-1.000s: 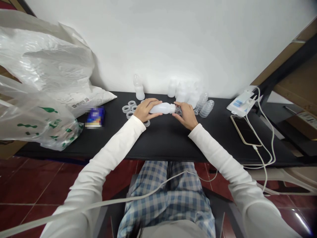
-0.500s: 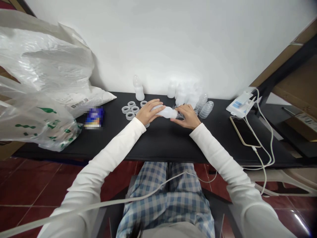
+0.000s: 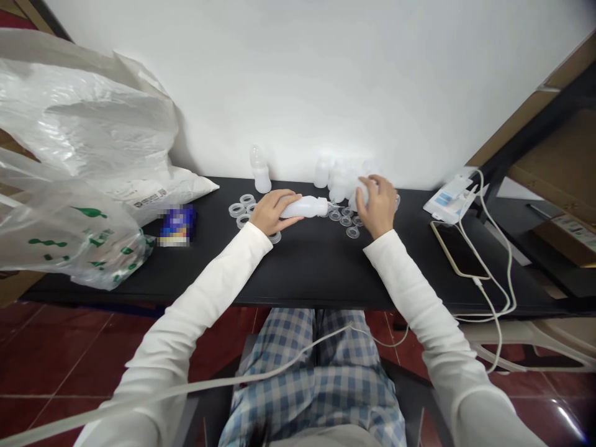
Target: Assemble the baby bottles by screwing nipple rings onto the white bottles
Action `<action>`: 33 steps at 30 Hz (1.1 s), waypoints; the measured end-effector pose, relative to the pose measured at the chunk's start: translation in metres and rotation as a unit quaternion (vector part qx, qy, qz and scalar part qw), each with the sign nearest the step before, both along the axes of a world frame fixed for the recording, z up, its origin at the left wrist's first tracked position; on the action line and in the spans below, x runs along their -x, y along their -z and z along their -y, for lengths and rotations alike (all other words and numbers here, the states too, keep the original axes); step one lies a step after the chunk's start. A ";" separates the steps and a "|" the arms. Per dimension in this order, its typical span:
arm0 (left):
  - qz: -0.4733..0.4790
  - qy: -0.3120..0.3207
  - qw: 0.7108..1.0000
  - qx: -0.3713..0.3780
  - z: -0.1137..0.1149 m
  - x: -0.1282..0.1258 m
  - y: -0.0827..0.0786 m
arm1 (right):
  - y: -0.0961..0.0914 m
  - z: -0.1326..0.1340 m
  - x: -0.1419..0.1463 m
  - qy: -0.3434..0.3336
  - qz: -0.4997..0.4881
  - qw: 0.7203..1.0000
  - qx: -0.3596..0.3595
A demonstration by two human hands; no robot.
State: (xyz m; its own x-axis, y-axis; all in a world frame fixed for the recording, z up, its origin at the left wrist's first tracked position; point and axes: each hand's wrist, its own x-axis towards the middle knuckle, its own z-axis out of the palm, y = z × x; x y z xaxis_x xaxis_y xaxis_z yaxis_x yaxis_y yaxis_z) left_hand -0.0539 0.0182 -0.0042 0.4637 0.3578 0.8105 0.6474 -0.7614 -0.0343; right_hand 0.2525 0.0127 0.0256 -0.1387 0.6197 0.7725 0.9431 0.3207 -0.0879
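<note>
Milky white and translucent, the held bottle (image 3: 305, 207) shows in the head view on its side at the black table (image 3: 307, 273), neck pointing right, with the left hand (image 3: 267, 212) grasping its base end. The right hand (image 3: 379, 205) curls at the white bottles (image 3: 338, 185); whether it grips one, I cannot tell. Clear discs (image 3: 346, 221) lie just beside it. Pale rings (image 3: 236, 215) lie near the left hand, below an upright bottle (image 3: 262, 180) with a clear dome.

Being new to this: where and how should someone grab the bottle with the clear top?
Probably around the white body of the bottle, coming from the near side, above the rings: its rounded sides are exposed, while the wall rises behind.
</note>
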 end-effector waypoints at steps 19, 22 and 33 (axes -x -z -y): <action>0.024 -0.021 0.998 0.047 0.000 -0.003 -0.001 | 0.003 -0.016 -0.031 0.149 -0.158 0.975 -0.033; 0.029 -0.016 0.998 0.046 -0.001 -0.003 0.000 | 0.004 -0.014 -0.025 0.117 -0.177 0.973 -0.087; 0.033 -0.036 0.997 0.064 0.001 -0.004 -0.002 | 0.019 0.010 0.020 -0.191 -0.121 0.974 -0.012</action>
State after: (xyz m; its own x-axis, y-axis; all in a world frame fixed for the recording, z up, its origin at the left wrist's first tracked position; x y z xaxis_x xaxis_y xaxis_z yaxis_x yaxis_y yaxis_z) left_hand -0.0498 0.0169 -0.0021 0.3793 0.4909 0.7843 0.6986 -0.7077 0.1051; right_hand 0.2321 0.0031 0.0063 -0.1671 0.5402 0.8248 0.7070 0.6487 -0.2817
